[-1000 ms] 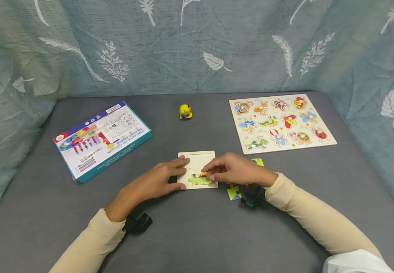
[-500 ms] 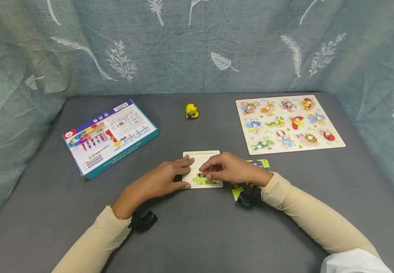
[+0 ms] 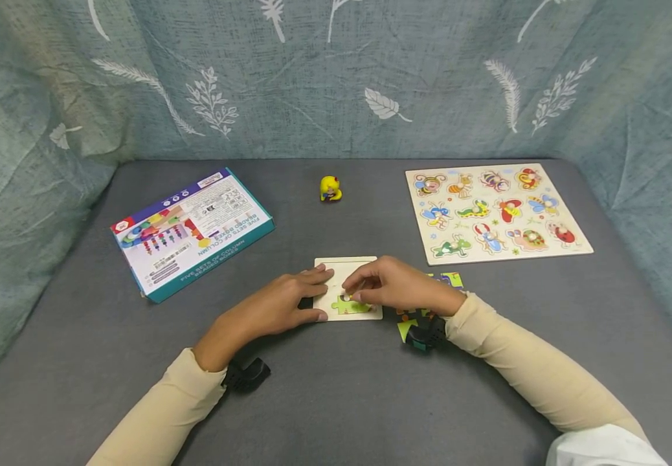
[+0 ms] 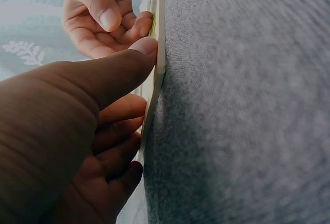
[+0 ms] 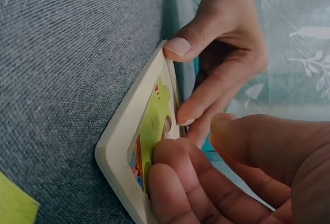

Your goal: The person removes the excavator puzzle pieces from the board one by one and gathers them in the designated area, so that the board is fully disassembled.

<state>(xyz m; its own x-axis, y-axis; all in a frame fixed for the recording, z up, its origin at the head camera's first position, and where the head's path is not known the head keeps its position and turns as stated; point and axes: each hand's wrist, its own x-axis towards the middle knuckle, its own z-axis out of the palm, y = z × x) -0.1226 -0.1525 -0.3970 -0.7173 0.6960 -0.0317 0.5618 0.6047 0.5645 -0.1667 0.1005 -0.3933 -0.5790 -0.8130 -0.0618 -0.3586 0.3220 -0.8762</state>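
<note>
A small pale wooden puzzle tray [image 3: 336, 266] lies on the table, with joined green jigsaw pieces [image 3: 347, 307] along its near side. My left hand [image 3: 280, 301] rests on the tray's left rim, its thumb at the near corner and its fingers spread farther up. Over the green pieces is my right hand [image 3: 391, 285]. In the right wrist view its fingertips [image 5: 170, 154] touch the pieces inside the tray. The thumb stands apart from those fingers, and no piece shows between them. What lies beneath the fingertips is hidden.
Loose jigsaw pieces [image 3: 452, 279] lie right of the tray, partly under my right wrist. An insect puzzle board [image 3: 423, 243] sits at back right. A beaded-toy box [image 3: 196, 233] lies at left, and a yellow figurine [image 3: 329, 188] stands at the back. Behind hangs a leaf-patterned curtain [image 3: 313, 84].
My right hand has shifted slightly left over the tray. An orange-striped bit by its fingertips no longer shows. My left hand stays on the rim, while the whole view has shifted a little.
</note>
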